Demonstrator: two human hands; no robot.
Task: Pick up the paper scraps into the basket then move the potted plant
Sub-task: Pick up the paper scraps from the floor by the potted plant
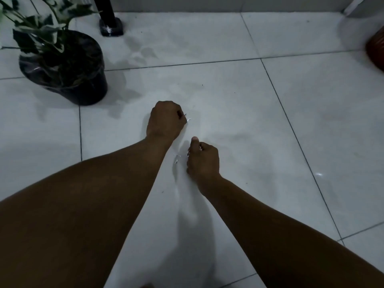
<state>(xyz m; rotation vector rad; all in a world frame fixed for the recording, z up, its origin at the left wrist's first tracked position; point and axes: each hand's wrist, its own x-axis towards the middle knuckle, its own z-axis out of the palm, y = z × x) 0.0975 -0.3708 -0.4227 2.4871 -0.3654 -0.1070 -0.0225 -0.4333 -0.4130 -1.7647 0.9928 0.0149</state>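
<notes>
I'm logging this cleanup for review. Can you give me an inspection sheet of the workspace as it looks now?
Surface: glossy white tiled floor with dark grout lines.
Job's things: small white paper scraps at the left hand and right hand, one loose scrap on the floor between them; green leafy plant in a black pot upper left; reddish-brown woven basket, only its edge showing, at the right edge.
Clutter: nothing seen.
Hands: both curled, each pinching scraps.
Cables: nothing seen.
Surroundings: black furniture leg, pale wall behind.
</notes>
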